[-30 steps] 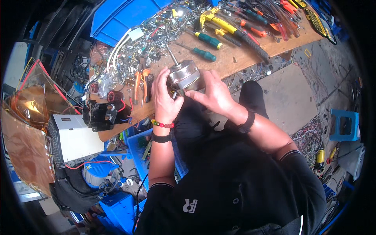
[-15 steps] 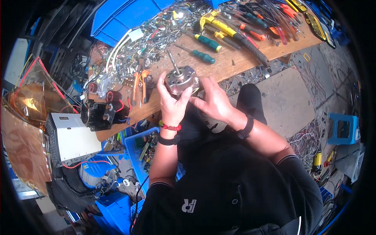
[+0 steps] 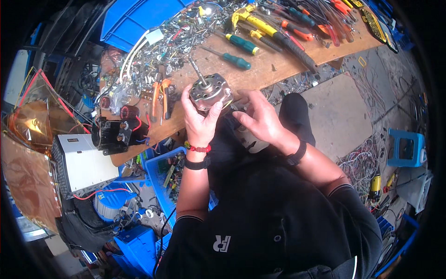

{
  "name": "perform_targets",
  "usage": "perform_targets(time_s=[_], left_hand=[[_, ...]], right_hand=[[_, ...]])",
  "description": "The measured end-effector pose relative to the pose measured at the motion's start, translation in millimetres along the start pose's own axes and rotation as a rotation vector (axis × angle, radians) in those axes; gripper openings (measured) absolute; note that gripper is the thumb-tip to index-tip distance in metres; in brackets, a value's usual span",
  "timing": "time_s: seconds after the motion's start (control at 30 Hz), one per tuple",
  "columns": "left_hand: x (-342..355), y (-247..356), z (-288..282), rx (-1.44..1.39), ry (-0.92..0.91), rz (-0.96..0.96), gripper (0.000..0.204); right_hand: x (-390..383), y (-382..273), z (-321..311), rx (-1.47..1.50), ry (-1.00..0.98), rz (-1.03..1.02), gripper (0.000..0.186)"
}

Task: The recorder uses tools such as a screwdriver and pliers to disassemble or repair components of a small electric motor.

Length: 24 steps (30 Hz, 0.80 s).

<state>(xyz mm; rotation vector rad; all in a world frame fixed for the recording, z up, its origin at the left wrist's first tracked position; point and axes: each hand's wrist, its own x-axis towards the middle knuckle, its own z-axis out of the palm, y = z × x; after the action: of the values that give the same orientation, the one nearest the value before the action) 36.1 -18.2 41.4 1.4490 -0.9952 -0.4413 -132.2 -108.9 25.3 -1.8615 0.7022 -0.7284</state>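
A round metal electric motor [image 3: 211, 94] with a long shaft pointing up and away is held over the near edge of the wooden bench [image 3: 274, 69]. My left hand [image 3: 200, 122] grips it from the left, thumb across its near side. Just right of the motor is my right hand [image 3: 260, 116], its thumb and fingers apart, with a gap between it and the casing. Orange-handled pliers [image 3: 165, 100] lie on the bench left of the motor. Beyond it rest two green-handled screwdrivers [image 3: 237, 60].
A yellow hammer [image 3: 265, 27] and several hand tools lie at the far right of the bench. Loose screws and scrap [image 3: 172, 51] cover its far left, beside a blue bin [image 3: 134, 23]. A black coil assembly [image 3: 111, 135] sits at left. A blue stool [image 3: 405, 148] stands on the right.
My right hand has come away from the motor, its fingers opening. The motor stays in my left hand, shifted slightly left in the picture along with the bench.
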Motion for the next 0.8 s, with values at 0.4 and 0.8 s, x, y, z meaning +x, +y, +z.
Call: perform_targets(time_s=[0.4, 0.8], left_hand=[[35, -25, -18, 0.591, 0.198, 0.037, 0.068], [55, -38, -30, 0.44, 0.233, -0.077, 0.055]], right_hand=[[-12, 9, -5, 0.01, -0.009, -0.036, 0.05], [-14, 25, -10, -0.026, 0.004, -0.037, 0.046]])
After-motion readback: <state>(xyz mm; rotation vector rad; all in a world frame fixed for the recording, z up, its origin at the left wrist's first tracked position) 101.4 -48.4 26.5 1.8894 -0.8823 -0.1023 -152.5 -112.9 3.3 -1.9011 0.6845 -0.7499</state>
